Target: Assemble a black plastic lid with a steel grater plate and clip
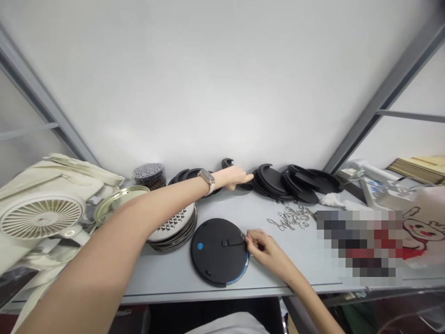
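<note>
My left hand (238, 177), a watch on its wrist, is stretched out over the black round covers (273, 178) at the back of the table. Its thumb stands apart from the hand, while the other fingers are mostly hidden. In front lies a black round disc (215, 253) with a blue round sticker, a strap-like tab and a blue strip along its lower right edge. At that disc's right edge my right hand (262, 248) pinches a small metal clip (243, 236) by the end of the tab.
Left of the disc is a stack of round metal grater plates (174, 232). Metal clips (291, 218) lie in a loose pile at the right. A white fan (43, 215) and cream bags (69, 171) fill the left side; a printed bag (424, 227) lies far right.
</note>
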Demonstrator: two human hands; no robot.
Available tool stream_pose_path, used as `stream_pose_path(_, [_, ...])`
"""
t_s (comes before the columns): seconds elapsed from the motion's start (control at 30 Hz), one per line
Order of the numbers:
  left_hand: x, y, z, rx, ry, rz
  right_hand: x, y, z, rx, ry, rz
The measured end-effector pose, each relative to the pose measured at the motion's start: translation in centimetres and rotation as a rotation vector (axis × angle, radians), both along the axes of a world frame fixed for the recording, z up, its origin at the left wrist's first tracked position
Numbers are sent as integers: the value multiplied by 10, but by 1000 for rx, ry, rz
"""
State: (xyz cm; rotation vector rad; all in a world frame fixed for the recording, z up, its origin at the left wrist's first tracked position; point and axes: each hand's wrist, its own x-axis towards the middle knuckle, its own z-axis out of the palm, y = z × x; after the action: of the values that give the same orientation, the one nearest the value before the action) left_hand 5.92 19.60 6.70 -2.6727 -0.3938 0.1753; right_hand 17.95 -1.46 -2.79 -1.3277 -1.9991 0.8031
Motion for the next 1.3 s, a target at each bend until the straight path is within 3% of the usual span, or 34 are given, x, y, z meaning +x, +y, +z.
stream_pose_path(0.13, [-3, 1, 5, -9, 7, -27, 0, -1, 1, 1, 2, -1])
stream_pose_path(0.5, [6, 6, -28, -19, 66, -69, 0, -1, -2, 9, 13, -16])
stream_pose_path(0.8, [26, -1, -25, -3, 72, -137, 1, 0, -1, -6, 16, -8])
stream_pose_path(1.0, [6, -9, -6, -17, 102, -116, 1, -1, -1, 4, 20, -14])
stream_pose_path(1.13, [-22, -17, 22, -11, 57, -84, 1, -1, -1, 8, 18, -15])
stream_pose_path(1.3, [-64, -22, 61, 100, -51, 101, 1, -1, 0, 4, 10, -13])
